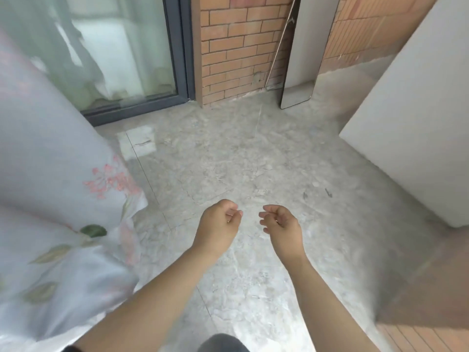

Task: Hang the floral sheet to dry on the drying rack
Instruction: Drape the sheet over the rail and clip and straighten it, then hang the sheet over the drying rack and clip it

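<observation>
- The left hand (219,222) and the right hand (279,222) hover in front of the body, a little apart. Their fingers are loosely curled and hold nothing.
- The floral sheet (63,174) fills the left side of the view, well apart from both hands. The drying rack is not in view, so I cannot tell what supports the sheet.
- Risk: one loose corner hangs low, near the floor (241,161). If the cloth lies unevenly, I think its weight can pull it down and make it dirty.
- The broad folds run from upper left toward the lower middle. The long axis seems to go along the left side, from far to near.
</observation>
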Motion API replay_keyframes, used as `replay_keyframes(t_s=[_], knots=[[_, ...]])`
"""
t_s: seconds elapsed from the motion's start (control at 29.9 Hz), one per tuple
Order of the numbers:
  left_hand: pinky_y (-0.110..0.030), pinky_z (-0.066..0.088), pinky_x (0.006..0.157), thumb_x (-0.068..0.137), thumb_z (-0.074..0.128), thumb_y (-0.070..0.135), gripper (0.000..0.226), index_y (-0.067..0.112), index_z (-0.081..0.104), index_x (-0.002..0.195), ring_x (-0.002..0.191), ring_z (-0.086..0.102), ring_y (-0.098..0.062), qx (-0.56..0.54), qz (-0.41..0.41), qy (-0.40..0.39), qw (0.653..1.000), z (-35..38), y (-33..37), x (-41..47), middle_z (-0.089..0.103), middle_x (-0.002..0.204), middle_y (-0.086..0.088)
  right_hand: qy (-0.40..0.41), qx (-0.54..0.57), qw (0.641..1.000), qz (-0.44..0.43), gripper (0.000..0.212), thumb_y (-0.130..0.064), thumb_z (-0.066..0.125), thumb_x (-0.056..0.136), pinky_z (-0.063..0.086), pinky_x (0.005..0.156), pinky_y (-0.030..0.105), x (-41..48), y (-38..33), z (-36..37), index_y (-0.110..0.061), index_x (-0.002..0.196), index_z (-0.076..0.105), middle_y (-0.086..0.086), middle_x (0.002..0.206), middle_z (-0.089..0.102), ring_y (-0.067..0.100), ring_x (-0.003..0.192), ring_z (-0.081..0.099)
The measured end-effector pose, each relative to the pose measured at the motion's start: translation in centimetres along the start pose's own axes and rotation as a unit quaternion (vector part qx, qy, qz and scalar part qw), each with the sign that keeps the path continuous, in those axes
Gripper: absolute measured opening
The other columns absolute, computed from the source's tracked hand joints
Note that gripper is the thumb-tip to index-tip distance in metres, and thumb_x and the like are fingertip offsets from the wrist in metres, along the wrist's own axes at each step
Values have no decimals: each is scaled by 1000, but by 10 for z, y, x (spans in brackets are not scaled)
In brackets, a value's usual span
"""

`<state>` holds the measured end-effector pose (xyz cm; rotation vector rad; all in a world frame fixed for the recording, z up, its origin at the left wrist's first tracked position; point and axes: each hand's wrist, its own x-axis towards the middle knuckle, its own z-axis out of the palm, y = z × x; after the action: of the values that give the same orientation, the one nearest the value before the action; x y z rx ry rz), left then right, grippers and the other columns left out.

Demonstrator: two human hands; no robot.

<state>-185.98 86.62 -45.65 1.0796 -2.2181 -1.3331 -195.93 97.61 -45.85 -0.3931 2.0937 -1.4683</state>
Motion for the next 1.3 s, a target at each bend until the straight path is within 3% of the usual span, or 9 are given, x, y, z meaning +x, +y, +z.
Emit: replay_keyframes(t_s=[0.1,0.27,0.4,0.53,0.67,0.77,0.87,1.04,1.3], knots=[[-19,47,81,91,58,21,19,10,65,105,89,63,-12,-7,0,-30,1000,-25,87,-33,66,97,0,22,-2,1000,2,20,-9,50,93,53,89,35,-41,-82,-53,-22,103,62,-3,100,69,16,97,66],[-23,50,83,91,58,21,19,10,65,105,89,63,-13,11,10,-12,1000,-89,194,-57,67,98,0,19,1,999,-28,20,-11,49,94,53,89,35,-85,-189,-92,-25,102,61,-5,100,69,16,97,65],[-20,49,79,91,59,20,17,10,66,103,86,63,-12,13,13,57,998,-188,313,-105,68,96,0,-43,1,996,-82,20,-10,49,94,52,90,36,-142,-328,-118,-26,99,61,-3,100,69,17,98,66],[-21,51,80,90,59,18,16,10,66,102,82,63,-12,27,20,134,990,-263,354,-143,69,95,0,-105,-7,982,-156,23,-9,50,94,53,90,36,-179,-413,-100,-29,95,61,-4,99,69,15,97,66],[-9,46,69,90,58,14,14,10,66,101,79,63,-12,34,1,206,978,-330,360,-195,68,92,-1,-173,11,963,-207,25,-8,52,94,53,87,36,-226,-459,-53,-31,93,61,0,99,69,19,94,66],[-27,53,71,90,58,14,10,9,65,95,72,63,-18,28,-32,246,968,-376,344,-250,67,82,-3,-230,21,947,-222,26,-5,53,92,51,84,32,-274,-466,-16,-30,93,63,3,97,70,15,88,64],[-12,46,65,90,58,17,10,14,65,96,75,63,-9,37,-76,303,949,-420,311,-316,66,83,5,-293,4,924,-246,24,-4,55,92,51,81,27,-329,-464,26,-26,94,65,1,93,70,14,86,64],[-4,38,65,91,58,20,15,12,65,101,80,61,-7,56,-146,402,902,-508,264,-402,65,87,6,-389,-46,870,-300,13,-13,59,91,43,71,6,-410,-486,123,-22,99,66,-8,96,68,3,82,61],[-11,38,62,90,58,22,13,15,65,98,78,61,-10,69,-243,497,830,-604,204,-509,65,87,6,-506,-77,782,-356,13,-18,58,92,42,68,5,-525,-507,252,-23,101,66,-13,94,67,-3,81,60]])
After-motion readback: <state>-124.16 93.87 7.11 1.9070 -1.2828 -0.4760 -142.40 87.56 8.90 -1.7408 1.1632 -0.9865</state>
